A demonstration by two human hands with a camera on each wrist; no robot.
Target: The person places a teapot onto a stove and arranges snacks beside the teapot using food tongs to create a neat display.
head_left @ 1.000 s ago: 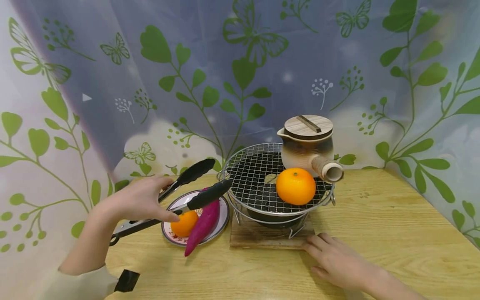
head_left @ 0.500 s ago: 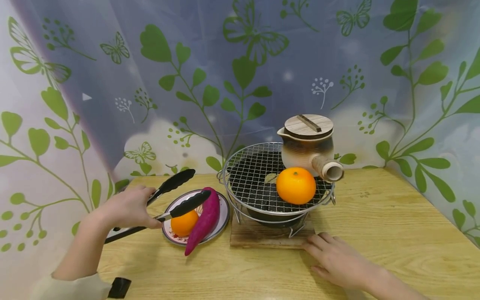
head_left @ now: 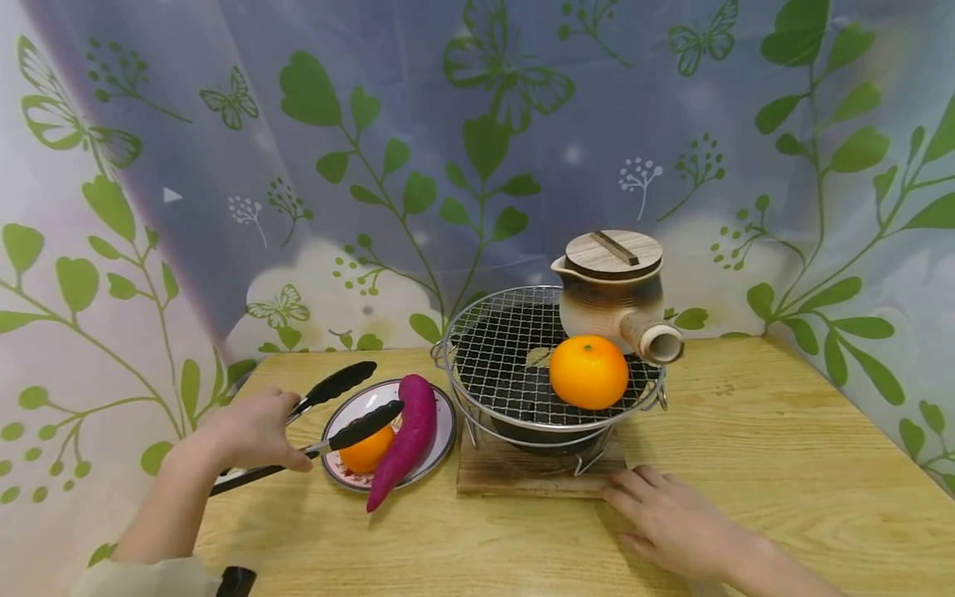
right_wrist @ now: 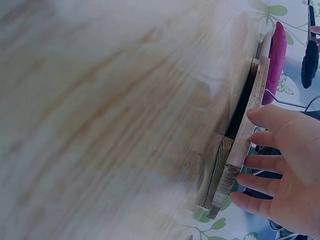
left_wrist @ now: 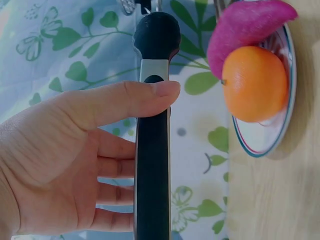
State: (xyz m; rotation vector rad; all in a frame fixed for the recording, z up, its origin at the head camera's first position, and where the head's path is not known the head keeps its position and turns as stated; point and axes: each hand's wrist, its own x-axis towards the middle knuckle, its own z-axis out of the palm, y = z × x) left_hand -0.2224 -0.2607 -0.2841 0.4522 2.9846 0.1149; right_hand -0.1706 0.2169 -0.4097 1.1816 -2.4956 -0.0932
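In the head view my left hand [head_left: 246, 431] grips a pair of black-tipped tongs [head_left: 366, 424], their two arms spread apart with nothing between them. The tongs hover over a small orange [head_left: 366, 452] on a patterned plate [head_left: 449, 423]. Beside that orange lies a purple sweet potato [head_left: 412, 439], its lower end over the plate's rim. The left wrist view shows the thumb [left_wrist: 135, 102] on one tong handle and the fingers at its far side. My right hand [head_left: 671, 518] touches the front right corner of a wooden board [head_left: 522, 479], fingers extended.
On the board stands a round grill with a wire mesh [head_left: 496, 340]. A larger orange [head_left: 588, 372] and a clay teapot [head_left: 578, 311] with a wooden lid sit on the mesh. The pot's handle [head_left: 649, 336] juts frontward. A leaf-patterned cloth [head_left: 373, 166] hangs behind the table.
My left hand has drawn the tongs left and down, away from the grill's edge to above the plate. The right hand has stayed at the board.
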